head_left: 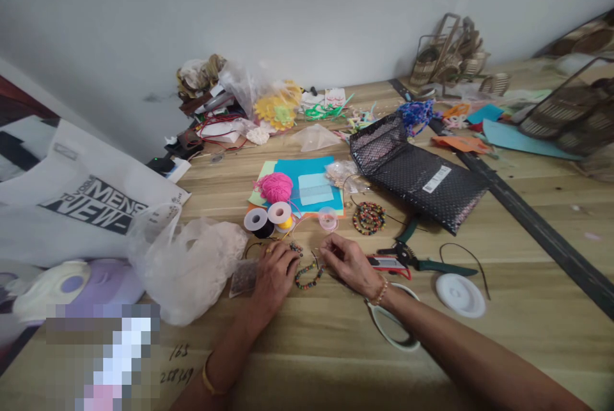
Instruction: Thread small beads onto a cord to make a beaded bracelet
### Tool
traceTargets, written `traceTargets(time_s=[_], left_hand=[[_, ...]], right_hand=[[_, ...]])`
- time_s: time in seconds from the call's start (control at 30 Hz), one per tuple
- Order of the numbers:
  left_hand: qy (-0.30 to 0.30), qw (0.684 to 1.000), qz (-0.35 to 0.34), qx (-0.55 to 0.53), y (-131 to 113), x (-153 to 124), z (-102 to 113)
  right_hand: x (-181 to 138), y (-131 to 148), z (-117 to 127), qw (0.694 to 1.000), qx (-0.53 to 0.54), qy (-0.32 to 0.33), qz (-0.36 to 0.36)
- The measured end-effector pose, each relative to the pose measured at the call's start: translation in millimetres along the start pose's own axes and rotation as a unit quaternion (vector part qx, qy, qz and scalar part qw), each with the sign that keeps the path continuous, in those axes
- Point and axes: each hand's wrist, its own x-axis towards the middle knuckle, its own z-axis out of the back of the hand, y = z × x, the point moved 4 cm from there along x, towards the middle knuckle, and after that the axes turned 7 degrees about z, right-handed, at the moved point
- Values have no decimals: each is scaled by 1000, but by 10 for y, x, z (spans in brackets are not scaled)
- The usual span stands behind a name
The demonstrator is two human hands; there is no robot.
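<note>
While left hand (274, 270) covers multicoloured bead strand (308, 277), grip unclear, right hand (346, 261) seemingly pinches its end; strand part-strung.

Both hands — left hand (274, 270), right hand (349, 263) — touch a bead strand (307, 275).

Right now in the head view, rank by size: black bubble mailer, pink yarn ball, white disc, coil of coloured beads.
1. black bubble mailer
2. white disc, though it lies nearer the camera
3. pink yarn ball and coil of coloured beads: too alike to rank
</note>
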Motion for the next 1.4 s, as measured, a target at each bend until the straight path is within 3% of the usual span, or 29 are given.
traceTargets(time_s=[0.1, 0.3, 0.4, 0.47, 0.57, 0.73, 0.87, 1.0, 1.4], left_hand=[[-11, 1000, -4, -14, -12, 7, 15], [-116, 981, 14, -155, -92, 5, 223], [-82, 955, 86, -272, -115, -15, 247], [-29, 914, 167, -370, -116, -43, 184], [40, 814, 276, -509, -140, -100, 27], [96, 644, 356, -670, -226, -147, -158], [112, 580, 375, -714, -232, -153, -200], [114, 562, 384, -724, -209, -158, -220], [119, 571, 367, -725, -244, -137, -226]], right_hand=[[-2, -13, -2, 1000, 10, 0, 4], [2, -35, -16, 999, 44, 4, -17], [4, -39, -18, 998, 53, 3, -27], [3, -35, -23, 998, 60, 7, -31], [-4, -9, -19, 998, 62, 6, -23], [-28, 73, -3, 999, 23, 9, 29], [-44, 96, -15, 998, 20, 21, 55], [-50, 99, -39, 995, 7, 35, 92], [-66, 114, -56, 991, -16, 44, 126]])
